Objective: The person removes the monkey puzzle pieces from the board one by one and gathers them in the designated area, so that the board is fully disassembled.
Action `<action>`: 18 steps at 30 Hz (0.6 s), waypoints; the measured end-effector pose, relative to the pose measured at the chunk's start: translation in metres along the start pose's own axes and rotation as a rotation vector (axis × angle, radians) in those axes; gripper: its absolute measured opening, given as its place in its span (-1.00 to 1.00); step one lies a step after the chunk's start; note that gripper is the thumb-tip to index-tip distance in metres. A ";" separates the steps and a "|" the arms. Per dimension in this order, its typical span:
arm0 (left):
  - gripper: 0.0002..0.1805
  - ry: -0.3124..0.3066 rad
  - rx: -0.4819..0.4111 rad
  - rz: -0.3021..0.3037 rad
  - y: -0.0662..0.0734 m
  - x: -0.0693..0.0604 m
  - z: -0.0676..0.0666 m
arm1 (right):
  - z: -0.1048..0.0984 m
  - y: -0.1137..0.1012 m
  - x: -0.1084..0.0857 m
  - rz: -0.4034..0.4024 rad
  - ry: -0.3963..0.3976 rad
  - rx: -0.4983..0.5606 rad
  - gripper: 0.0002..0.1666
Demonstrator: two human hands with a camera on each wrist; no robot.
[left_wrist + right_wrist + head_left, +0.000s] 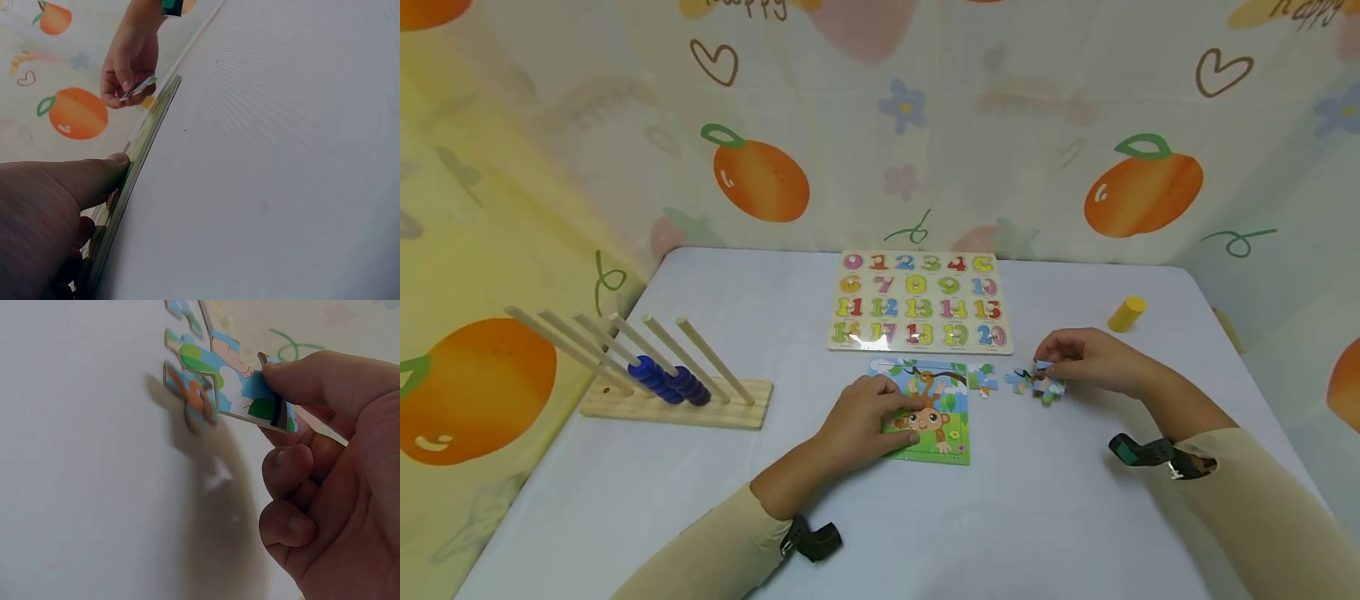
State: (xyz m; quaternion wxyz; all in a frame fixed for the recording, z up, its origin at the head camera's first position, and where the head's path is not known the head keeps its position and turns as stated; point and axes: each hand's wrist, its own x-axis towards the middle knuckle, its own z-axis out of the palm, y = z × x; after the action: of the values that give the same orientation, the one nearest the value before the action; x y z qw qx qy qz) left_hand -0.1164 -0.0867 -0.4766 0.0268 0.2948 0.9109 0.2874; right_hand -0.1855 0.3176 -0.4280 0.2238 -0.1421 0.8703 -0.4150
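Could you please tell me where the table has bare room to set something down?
Free: table this side of the puzzle, between the sleeves; also between abacus and board. Crowded: the row of left hand, puzzle, pieces and right hand.

Your R hand (356,469) fills the rt side; thumb & index pinch a jigsaw pc (240,390) by its rt end, other fingers (287,464) curled below. Held pc's tilted, lt blue w/ white patches, a green leaf & a dk brown strip nr your thumb; a rounded green tab sticks out L. Just beyond it: a blurry blue-&-orange pc (195,400); can't tell if the two touch. Another pc (184,312) sits up top, cut off by the frame. Soft shadow (219,531) on the white tabletop (87,487). Bkgd: pale cloth (250,315) w/ green squiggle (290,344).
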 end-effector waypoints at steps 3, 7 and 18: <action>-0.54 0.005 0.000 -0.002 0.000 0.000 0.001 | -0.004 0.006 -0.005 0.014 0.011 -0.006 -0.75; -0.54 0.009 -0.001 -0.002 0.000 -0.001 0.001 | -0.007 0.014 -0.009 0.043 0.014 -0.018 -0.72; -0.51 0.009 0.006 -0.028 0.004 -0.002 0.002 | -0.002 0.021 -0.013 0.041 0.054 -0.117 -0.76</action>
State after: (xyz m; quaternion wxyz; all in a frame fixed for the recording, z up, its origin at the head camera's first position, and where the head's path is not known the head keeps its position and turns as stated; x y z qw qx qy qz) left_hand -0.1122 -0.0846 -0.4765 0.0256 0.2807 0.9160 0.2855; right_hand -0.1771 0.3375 -0.4396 0.2001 -0.1258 0.9016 -0.3622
